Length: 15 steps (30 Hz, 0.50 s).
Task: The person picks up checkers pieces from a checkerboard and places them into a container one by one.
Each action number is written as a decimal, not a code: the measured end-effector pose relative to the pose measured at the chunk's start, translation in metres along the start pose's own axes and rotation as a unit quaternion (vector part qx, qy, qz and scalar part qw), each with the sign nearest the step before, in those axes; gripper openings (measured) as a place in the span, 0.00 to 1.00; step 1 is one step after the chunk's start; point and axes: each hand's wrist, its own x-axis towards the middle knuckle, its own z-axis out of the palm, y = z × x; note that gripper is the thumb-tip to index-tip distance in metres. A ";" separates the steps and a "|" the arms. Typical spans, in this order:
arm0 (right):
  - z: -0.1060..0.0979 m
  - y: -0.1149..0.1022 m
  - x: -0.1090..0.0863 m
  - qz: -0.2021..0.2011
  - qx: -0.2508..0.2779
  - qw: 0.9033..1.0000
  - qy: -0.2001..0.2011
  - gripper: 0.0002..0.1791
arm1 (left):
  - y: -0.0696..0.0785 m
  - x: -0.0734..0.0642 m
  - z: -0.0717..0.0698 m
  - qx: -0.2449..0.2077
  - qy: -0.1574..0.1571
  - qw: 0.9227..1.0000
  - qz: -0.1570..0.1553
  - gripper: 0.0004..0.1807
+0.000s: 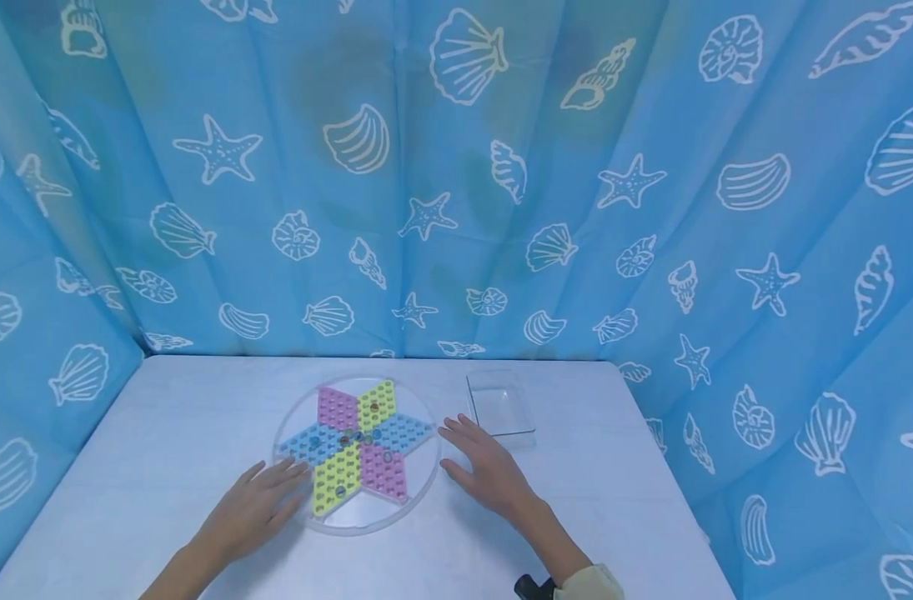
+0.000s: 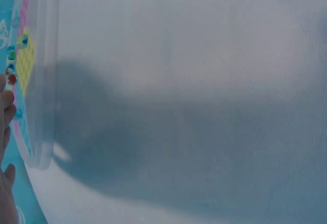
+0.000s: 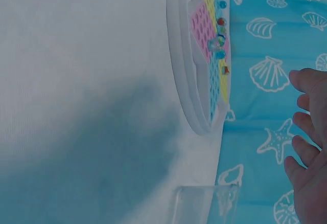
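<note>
A round Chinese checkers board [image 1: 371,522] with a star of pink, yellow and blue sections lies on the white table. Several glass marbles [image 1: 344,440] sit in its holes, mostly around the middle and some out in the points. My left hand [image 1: 249,512] is by the board's lower left edge, fingers extended and holding nothing; whether it touches the rim I cannot tell. To the right of the board, my right hand [image 1: 489,467] has its fingers spread and holds nothing. Just beyond its fingertips stands a clear square box [image 1: 501,408].
The white table [image 1: 591,533] meets a blue curtain [image 1: 456,275] with white shell and starfish prints at the back and sides. A dark strap piece [image 1: 533,587] shows at the right wrist, beside a pale sleeve [image 1: 589,583].
</note>
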 end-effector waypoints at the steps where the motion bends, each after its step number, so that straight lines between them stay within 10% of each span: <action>1: 0.002 -0.001 0.000 0.001 0.005 1.000 -0.004 0.27 | -0.001 0.000 0.001 0.003 -0.001 1.000 0.008 0.20; 11: 0.024 -0.010 0.005 0.058 0.142 0.988 -0.020 0.24 | -0.012 0.000 0.016 -0.011 -0.037 0.999 0.029 0.19; 15: 0.032 -0.016 0.008 0.093 0.179 0.979 -0.036 0.25 | -0.016 -0.003 0.024 0.004 -0.003 0.998 0.062 0.19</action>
